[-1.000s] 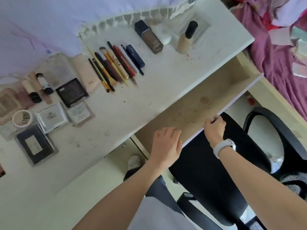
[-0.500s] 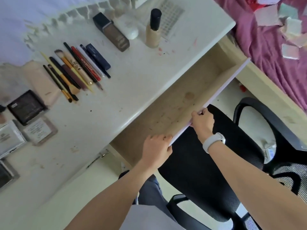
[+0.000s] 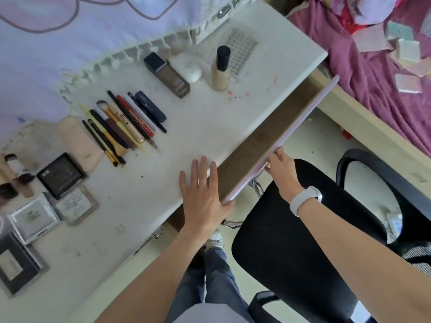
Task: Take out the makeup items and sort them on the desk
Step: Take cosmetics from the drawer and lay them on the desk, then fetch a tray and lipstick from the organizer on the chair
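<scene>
Gripping drawer front [image 3: 300, 127], right fingers [image 3: 276, 157]

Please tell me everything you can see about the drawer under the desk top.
The drawer is shallow and partly open, showing a brown, stained wooden-looking bottom with nothing visible inside. Its front panel is thin, pale lilac and smooth. It sits just below the white desk edge, above a black chair. The right hand grips the front panel near its middle; the left hand, fingers straight, lies flat over the desk edge and touches the panel's near end.
</scene>
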`<state>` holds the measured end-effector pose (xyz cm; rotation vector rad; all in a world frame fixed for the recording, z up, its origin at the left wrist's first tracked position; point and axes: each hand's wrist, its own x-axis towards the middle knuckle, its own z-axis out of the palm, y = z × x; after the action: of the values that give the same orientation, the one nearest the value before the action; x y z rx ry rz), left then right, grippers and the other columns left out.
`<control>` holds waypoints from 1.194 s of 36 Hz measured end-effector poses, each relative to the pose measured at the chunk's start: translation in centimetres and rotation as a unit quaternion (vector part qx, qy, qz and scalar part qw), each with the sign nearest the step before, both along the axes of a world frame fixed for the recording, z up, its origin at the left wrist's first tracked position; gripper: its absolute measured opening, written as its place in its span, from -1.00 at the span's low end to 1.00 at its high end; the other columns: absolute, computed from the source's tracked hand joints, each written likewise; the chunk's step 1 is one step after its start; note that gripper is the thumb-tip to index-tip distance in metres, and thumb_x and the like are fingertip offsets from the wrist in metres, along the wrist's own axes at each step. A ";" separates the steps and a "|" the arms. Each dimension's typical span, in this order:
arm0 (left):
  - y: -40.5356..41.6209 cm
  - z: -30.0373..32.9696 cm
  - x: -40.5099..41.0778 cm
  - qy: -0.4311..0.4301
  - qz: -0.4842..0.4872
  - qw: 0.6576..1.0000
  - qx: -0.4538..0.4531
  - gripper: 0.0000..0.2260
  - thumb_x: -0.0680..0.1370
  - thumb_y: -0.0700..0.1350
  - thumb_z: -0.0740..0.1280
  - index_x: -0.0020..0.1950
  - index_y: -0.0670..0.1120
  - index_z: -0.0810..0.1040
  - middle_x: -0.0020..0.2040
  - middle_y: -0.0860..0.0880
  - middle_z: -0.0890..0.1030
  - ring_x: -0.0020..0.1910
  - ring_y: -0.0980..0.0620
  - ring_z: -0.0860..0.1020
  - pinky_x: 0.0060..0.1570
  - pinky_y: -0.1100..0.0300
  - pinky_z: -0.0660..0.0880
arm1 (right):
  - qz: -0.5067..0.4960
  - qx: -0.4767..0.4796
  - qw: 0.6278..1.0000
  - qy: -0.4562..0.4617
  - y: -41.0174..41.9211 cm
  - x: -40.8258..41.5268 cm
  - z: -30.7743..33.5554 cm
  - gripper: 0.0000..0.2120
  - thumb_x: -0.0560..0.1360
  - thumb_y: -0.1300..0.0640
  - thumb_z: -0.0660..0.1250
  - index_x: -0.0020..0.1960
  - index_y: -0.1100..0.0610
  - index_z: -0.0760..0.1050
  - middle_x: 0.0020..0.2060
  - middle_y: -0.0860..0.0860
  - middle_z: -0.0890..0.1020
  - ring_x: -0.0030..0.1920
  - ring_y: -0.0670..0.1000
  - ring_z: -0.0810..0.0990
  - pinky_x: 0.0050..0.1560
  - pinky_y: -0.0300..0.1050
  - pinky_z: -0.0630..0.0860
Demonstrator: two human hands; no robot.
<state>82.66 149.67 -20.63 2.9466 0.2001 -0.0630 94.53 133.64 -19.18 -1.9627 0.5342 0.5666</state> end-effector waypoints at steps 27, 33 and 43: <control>2.4 2.4 1.9 0.065 -0.004 0.997 -0.042 -0.59 0.45 -0.04 0.39 0.27 -0.09 0.47 0.33 -0.09 0.44 0.30 -0.16 0.38 0.13 -0.05 0.36 | 0.167 -0.072 0.983 -0.030 1.4 -3.6 1.7 -0.57 0.60 0.21 0.07 0.46 0.10 0.21 0.37 0.05 0.39 -0.01 -0.03 0.49 -0.02 -0.12 0.49; -0.1 4.9 -1.0 0.108 -0.105 0.985 -0.083 -0.63 0.56 -0.03 0.24 0.35 -0.12 0.41 0.35 -0.10 0.41 0.32 -0.15 0.36 0.22 0.00 0.29 | 0.161 -0.141 0.976 -0.048 -1.7 -11.5 5.3 -0.63 0.59 0.18 0.08 0.38 0.17 0.36 0.31 0.08 0.46 0.28 0.07 0.45 0.29 -0.05 0.40; -9.2 8.9 -10.0 0.177 -0.366 0.909 -0.097 -0.65 0.61 -0.01 0.17 0.39 -0.05 0.37 0.34 0.01 0.41 0.31 -0.03 0.38 0.25 0.10 0.26 | -0.040 -0.219 0.975 -0.027 -8.7 -31.4 8.6 -0.65 0.59 0.18 0.07 0.34 0.12 0.42 0.23 0.04 0.52 0.07 0.01 0.50 0.18 -0.07 0.45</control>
<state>72.70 140.46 -11.71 2.6088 -0.8200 -0.6743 63.18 124.94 -10.62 -2.3504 0.7485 0.3636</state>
